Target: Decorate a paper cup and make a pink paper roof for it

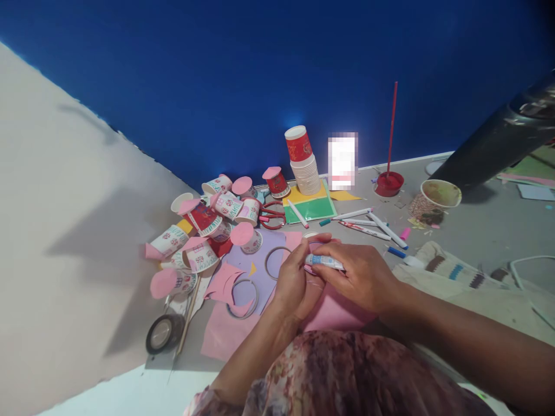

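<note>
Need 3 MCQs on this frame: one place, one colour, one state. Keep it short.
1. Where is the cup stack?
A. by the blue wall
B. on the tape roll
C. in the lap

2. What colour is the stack's top cup?
A. green
B. red
C. black

3. What is the state of the glue tube?
A. lying on the table
B. held in the right hand
C. standing in a cup

Answers:
1 A, it stands against the wall.
2 B, red with a white rim.
3 B, the fingers pinch it over pink paper at the left hand.
</note>
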{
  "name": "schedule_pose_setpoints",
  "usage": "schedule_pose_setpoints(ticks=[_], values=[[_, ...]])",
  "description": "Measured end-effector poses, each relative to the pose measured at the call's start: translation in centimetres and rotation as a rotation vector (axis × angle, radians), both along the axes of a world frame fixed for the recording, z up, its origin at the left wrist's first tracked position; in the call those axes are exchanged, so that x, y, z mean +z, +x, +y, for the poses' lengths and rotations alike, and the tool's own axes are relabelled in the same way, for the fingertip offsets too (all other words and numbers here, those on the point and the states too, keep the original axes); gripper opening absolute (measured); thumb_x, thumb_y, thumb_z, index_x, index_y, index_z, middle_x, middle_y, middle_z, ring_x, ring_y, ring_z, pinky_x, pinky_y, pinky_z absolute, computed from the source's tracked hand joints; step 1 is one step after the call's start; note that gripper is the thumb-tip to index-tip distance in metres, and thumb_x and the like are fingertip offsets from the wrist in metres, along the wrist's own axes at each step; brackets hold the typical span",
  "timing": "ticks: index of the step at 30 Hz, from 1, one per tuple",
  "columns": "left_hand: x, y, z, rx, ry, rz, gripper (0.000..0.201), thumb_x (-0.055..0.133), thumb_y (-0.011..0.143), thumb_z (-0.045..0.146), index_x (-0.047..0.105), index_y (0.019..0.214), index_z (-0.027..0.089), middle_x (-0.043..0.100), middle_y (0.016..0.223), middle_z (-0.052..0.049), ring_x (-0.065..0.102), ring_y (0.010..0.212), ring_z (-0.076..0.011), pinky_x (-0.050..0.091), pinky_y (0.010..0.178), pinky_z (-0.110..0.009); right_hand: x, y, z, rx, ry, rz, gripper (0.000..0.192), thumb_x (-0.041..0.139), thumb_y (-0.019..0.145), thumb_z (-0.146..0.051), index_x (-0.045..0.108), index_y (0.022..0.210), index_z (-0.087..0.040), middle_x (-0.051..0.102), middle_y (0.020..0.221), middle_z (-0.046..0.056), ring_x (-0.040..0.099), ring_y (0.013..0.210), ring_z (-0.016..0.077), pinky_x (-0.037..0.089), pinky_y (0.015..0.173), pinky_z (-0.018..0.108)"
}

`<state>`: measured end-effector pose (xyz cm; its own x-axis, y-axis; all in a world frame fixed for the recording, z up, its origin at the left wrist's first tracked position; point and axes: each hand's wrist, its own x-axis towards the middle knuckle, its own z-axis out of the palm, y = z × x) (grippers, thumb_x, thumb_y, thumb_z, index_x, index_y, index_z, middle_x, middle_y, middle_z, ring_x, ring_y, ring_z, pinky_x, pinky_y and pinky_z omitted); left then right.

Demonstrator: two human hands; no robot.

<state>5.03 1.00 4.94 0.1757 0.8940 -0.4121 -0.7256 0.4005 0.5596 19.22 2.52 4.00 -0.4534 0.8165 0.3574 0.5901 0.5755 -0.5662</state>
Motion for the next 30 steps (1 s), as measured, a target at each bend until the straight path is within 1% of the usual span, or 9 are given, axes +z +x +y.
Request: schedule_pose_setpoints(ticks=[4, 10, 14, 16, 20, 23, 26, 28, 30], values=[[-0.4, -0.1, -0.1, 0.005, 0.017, 0.012, 0.034, 0.073, 0.092, 0.043, 0.075, 0.104, 0.011, 0.08, 0.106, -0.016, 0.073, 0.117, -0.0347, 0.055, 0.106, -0.045, 0.1, 0.0, 0.0, 0.006, -0.062, 0.007, 0.022, 0.068, 0.095, -0.032, 0.078, 0.114, -0.026, 0.085, 0.11, 0.005, 0.082, 0.093, 0.0298, 0.058, 0.077, 0.037], [-0.7, 0.1, 0.0, 0.013, -0.038, 0.023, 0.038, 0.069, 0.096, 0.046, 0.075, 0.106, 0.009, 0.08, 0.11, -0.018, 0.072, 0.121, -0.0345, 0.052, 0.11, -0.045, 0.4, 0.2, 0.3, 0.044, -0.225, 0.077, 0.024, 0.066, 0.094, -0.029, 0.078, 0.114, -0.025, 0.084, 0.113, 0.004, 0.08, 0.102, 0.0305, 0.058, 0.089, 0.042], [-0.4, 0.1, 0.1, 0.025, -0.029, 0.016, 0.038, 0.063, 0.101, 0.043, 0.075, 0.105, 0.008, 0.08, 0.108, -0.018, 0.072, 0.121, -0.0335, 0.052, 0.109, -0.044, 1.3, 0.5, 0.6, 0.075, -0.297, 0.117, 0.018, 0.068, 0.092, -0.028, 0.079, 0.106, -0.027, 0.085, 0.107, 0.001, 0.08, 0.096, 0.027, 0.057, 0.084, 0.038], [-0.3, 0.1, 0.2, 0.048, -0.041, 0.011, 0.037, 0.061, 0.102, 0.041, 0.075, 0.107, 0.008, 0.08, 0.108, -0.018, 0.072, 0.121, -0.0323, 0.053, 0.109, -0.042, 1.5, 0.7, 0.7, 0.072, -0.308, 0.147, 0.014, 0.068, 0.093, -0.028, 0.078, 0.102, -0.026, 0.084, 0.111, 0.002, 0.08, 0.096, 0.0252, 0.056, 0.082, 0.035], [-0.1, 0.1, 0.1, 0.114, -0.035, 0.022, 0.038, 0.054, 0.106, 0.039, 0.075, 0.115, 0.009, 0.08, 0.114, -0.015, 0.071, 0.122, -0.0294, 0.053, 0.11, -0.041, 1.1, 0.7, 0.6, -0.005, -0.169, 0.172, 0.02, 0.064, 0.099, -0.032, 0.074, 0.115, -0.024, 0.082, 0.119, 0.004, 0.079, 0.098, 0.0248, 0.055, 0.077, 0.033], [0.0, 0.4, -0.1, 0.1, -0.003, 0.011, 0.044, 0.054, 0.105, 0.047, 0.076, 0.115, 0.01, 0.08, 0.115, -0.016, 0.07, 0.124, -0.0309, 0.052, 0.111, -0.042, 0.4, 0.7, 0.6, -0.024, 0.016, 0.08, 0.022, 0.063, 0.101, -0.031, 0.074, 0.118, -0.024, 0.084, 0.112, 0.005, 0.08, 0.091, 0.0262, 0.052, 0.074, 0.034], [-0.1, 0.6, -0.4, 0.084, 0.052, 0.053, 0.045, 0.064, 0.099, 0.053, 0.077, 0.114, 0.012, 0.079, 0.116, -0.015, 0.07, 0.123, -0.0302, 0.052, 0.108, -0.04, 0.1, 0.7, 0.6, -0.032, 0.147, -0.009, 0.019, 0.063, 0.101, -0.031, 0.075, 0.112, -0.022, 0.085, 0.104, 0.006, 0.08, 0.082, 0.0259, 0.048, 0.068, 0.033], [-0.4, 0.6, -0.6, 0.074, 0.11, 0.137, 0.047, 0.072, 0.093, 0.055, 0.078, 0.113, 0.013, 0.079, 0.114, -0.014, 0.071, 0.115, -0.028, 0.054, 0.101, -0.036, 0.1, 0.7, 0.6, -0.039, 0.209, -0.045, 0.02, 0.063, 0.102, -0.033, 0.076, 0.111, -0.021, 0.085, 0.1, 0.006, 0.079, 0.078, 0.025, 0.046, 0.065, 0.033], [-0.8, 0.3, -0.7, 0.067, 0.153, 0.29, 0.049, 0.073, 0.09, 0.058, 0.078, 0.11, 0.013, 0.078, 0.103, -0.011, 0.072, 0.096, -0.0228, 0.055, 0.086, -0.031, 0.1, 0.7, 0.5, -0.052, 0.254, -0.07, 0.022, 0.061, 0.103, -0.034, 0.075, 0.112, -0.02, 0.085, 0.1, 0.007, 0.078, 0.075, 0.0238, 0.044, 0.064, 0.033]])
